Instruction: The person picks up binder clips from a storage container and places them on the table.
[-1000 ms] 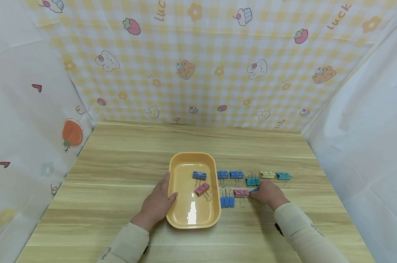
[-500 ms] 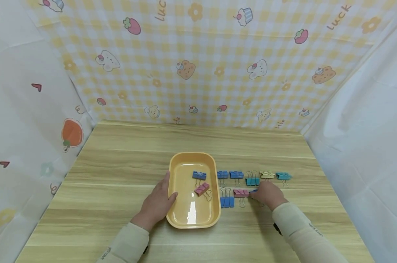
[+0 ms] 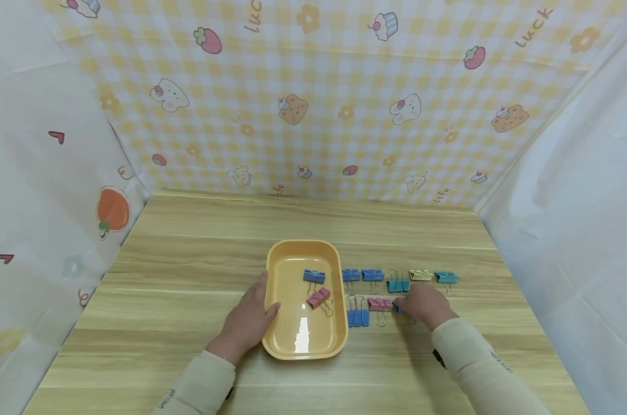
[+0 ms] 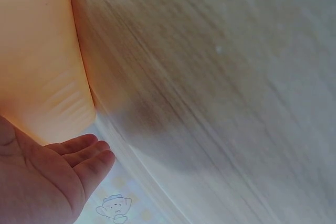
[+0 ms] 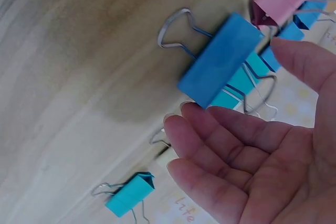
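Observation:
My left hand [image 3: 247, 316] rests against the left side of a yellow tray [image 3: 272, 340], thumb over its rim. In the left wrist view the fingers of the left hand [image 4: 58, 177] lie straight along the tray's outer wall [image 4: 42, 51]. Inside the tray are a blue binder clip [image 3: 314, 276] and a pink binder clip [image 3: 318, 298]. My right hand [image 3: 425, 304] is to the tray's right, pinching another blue binder clip [image 5: 220, 61] between thumb and fingers. Its wire handles spread to both sides; whether it touches the table cannot be seen.
Right of the tray lie two rows of binder clips: blue ones [image 3: 373, 275], a pink one [image 3: 380, 304], a teal one [image 3: 398, 286], a yellow one [image 3: 420, 275] and another teal one [image 3: 446, 276]. A patterned cloth [image 3: 313, 144] hangs behind the wooden table [image 3: 215, 230].
The blue clip at my right fingertips has turned slightly, and more of its blue body shows below the thumb. My left hand and the tray have stayed put.

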The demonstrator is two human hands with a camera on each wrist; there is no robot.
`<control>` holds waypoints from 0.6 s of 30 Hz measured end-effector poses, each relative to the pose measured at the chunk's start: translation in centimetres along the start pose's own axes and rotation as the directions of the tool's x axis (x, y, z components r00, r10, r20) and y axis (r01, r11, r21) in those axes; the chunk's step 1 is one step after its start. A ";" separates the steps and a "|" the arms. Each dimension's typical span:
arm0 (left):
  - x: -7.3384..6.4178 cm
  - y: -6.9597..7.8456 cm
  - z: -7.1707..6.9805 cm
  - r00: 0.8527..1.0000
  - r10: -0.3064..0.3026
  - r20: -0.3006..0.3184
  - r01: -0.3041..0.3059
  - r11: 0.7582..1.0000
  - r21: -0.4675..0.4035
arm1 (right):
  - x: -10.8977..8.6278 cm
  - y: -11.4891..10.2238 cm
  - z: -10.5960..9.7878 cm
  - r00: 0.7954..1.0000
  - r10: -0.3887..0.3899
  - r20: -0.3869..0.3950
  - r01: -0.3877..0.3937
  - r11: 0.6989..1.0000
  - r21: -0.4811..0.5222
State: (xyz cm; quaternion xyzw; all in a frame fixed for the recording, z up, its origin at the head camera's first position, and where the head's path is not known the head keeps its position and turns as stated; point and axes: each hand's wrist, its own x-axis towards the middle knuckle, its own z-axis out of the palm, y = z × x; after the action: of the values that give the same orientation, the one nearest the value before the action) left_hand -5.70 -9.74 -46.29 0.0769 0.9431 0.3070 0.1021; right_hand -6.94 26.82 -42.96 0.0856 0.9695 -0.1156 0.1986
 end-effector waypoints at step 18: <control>0.1 -0.1 0.1 1.000 -0.010 0.004 0.010 1.000 0.004 | -0.2 -2.7 -2.6 0.972 -0.176 -0.154 0.178 0.984 -0.004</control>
State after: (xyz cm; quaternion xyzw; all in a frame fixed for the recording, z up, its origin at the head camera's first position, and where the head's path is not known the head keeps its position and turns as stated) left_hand -5.77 -9.76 -46.42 0.0731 0.9439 0.3045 0.1051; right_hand -8.26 24.90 -40.09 0.0085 0.9850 -0.1309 0.1118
